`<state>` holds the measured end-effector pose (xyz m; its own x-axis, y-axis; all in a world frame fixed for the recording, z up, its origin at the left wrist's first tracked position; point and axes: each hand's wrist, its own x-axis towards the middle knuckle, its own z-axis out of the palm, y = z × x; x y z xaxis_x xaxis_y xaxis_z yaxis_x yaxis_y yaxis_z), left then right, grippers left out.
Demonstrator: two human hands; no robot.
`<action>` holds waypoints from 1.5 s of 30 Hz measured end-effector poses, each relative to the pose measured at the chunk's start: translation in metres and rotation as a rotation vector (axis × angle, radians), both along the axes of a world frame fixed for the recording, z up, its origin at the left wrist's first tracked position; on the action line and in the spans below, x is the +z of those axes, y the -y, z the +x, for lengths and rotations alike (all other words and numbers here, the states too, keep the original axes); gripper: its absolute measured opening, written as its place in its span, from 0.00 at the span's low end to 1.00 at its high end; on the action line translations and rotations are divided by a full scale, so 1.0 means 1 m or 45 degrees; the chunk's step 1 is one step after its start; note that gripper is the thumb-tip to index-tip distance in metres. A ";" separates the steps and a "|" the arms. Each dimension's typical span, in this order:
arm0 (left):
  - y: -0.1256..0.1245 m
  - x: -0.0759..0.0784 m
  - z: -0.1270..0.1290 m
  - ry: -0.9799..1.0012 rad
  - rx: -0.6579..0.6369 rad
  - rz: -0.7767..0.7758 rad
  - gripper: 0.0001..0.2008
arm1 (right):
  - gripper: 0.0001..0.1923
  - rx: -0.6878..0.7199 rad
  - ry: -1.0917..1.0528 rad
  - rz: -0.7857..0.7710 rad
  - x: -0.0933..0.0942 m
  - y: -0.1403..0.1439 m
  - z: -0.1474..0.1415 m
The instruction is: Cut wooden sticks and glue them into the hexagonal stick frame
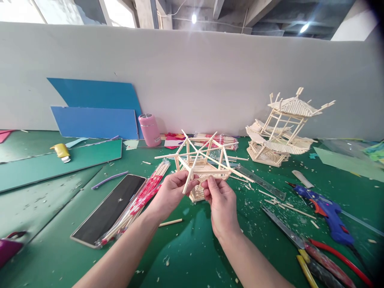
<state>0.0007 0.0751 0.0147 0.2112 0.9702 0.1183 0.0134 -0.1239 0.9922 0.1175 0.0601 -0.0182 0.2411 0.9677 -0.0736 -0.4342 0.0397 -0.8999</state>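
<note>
A partly built pavilion model of thin wooden sticks (207, 173) stands on the green table in front of me. It has upright posts and long roof sticks crossing at the top. My left hand (172, 191) is closed at its near side, fingers pinched beside a sloping roof stick. Close by on the right, my right hand (221, 202) is pinched too, thumb on top. Between the fingertips of both hands runs a short wooden stick (199, 179), level with the model's near edge. My fingers hide part of the model's lower base.
Right: finished-looking stick pavilion (288, 120), blue glue gun (327, 212), scissors (285, 226), red-handled pliers (339, 252), clear ruler (261, 182). Left: dark phone (111, 208), bagged sticks (144, 192), yellow glue bottle (61, 152). Behind: pink flask (149, 130), blue boards (96, 122), pale partition (204, 80).
</note>
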 end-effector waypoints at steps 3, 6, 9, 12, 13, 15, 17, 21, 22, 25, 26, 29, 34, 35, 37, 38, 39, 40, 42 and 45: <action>0.000 -0.002 -0.001 -0.007 -0.017 -0.007 0.08 | 0.12 0.009 -0.003 0.000 0.000 0.000 0.000; 0.000 -0.005 -0.002 -0.010 -0.023 -0.014 0.07 | 0.12 0.019 -0.011 0.000 0.000 0.000 0.000; 0.000 -0.006 -0.002 -0.010 -0.019 -0.014 0.07 | 0.12 0.021 -0.018 0.004 0.000 0.001 -0.001; 0.000 -0.006 -0.002 -0.007 -0.017 -0.013 0.07 | 0.12 0.020 -0.021 0.007 0.000 0.000 -0.001; 0.000 -0.006 -0.002 -0.005 -0.016 -0.014 0.07 | 0.12 0.021 -0.021 0.009 -0.001 0.000 -0.001; 0.000 -0.005 -0.002 0.000 -0.011 -0.015 0.07 | 0.12 0.024 -0.019 0.010 -0.001 0.000 -0.001; 0.000 -0.005 -0.002 0.006 -0.008 -0.016 0.07 | 0.12 0.022 -0.015 0.011 -0.001 0.000 -0.001; 0.000 -0.003 -0.002 0.026 -0.005 -0.023 0.07 | 0.12 0.013 0.004 0.010 -0.001 -0.001 -0.002; 0.000 -0.003 -0.001 0.033 -0.004 -0.027 0.06 | 0.12 0.011 0.012 0.007 -0.001 -0.001 -0.003; 0.004 0.000 0.000 0.062 -0.015 -0.044 0.07 | 0.13 0.008 0.050 -0.008 0.000 0.002 -0.002; 0.006 0.001 -0.001 0.078 -0.015 -0.056 0.09 | 0.13 0.010 0.066 -0.013 0.001 0.003 0.000; 0.021 0.000 -0.004 0.056 0.057 -0.123 0.15 | 0.13 0.029 0.111 -0.022 0.007 0.013 0.009; 0.060 -0.005 -0.002 -0.281 0.238 -0.005 0.08 | 0.12 0.386 0.701 0.133 0.020 0.045 0.035; 0.067 -0.005 0.002 -0.294 0.225 0.028 0.08 | 0.12 0.492 0.863 0.198 0.021 0.051 0.039; 0.077 -0.002 0.013 -0.291 0.164 0.031 0.10 | 0.12 0.640 1.137 0.336 0.021 0.062 0.045; 0.080 -0.001 0.019 -0.266 0.101 0.017 0.09 | 0.12 0.677 1.253 0.388 0.020 0.066 0.046; 0.083 0.000 0.026 -0.236 0.044 -0.015 0.09 | 0.12 0.693 1.349 0.418 0.018 0.069 0.047; 0.084 0.001 0.032 -0.193 0.017 -0.038 0.11 | 0.13 0.689 1.421 0.425 0.017 0.071 0.047; 0.085 0.002 0.042 -0.086 0.000 -0.109 0.11 | 0.14 0.675 1.497 0.383 0.018 0.075 0.049; 0.085 0.000 0.050 0.081 0.023 -0.318 0.10 | 0.13 0.691 1.522 0.296 0.023 0.082 0.065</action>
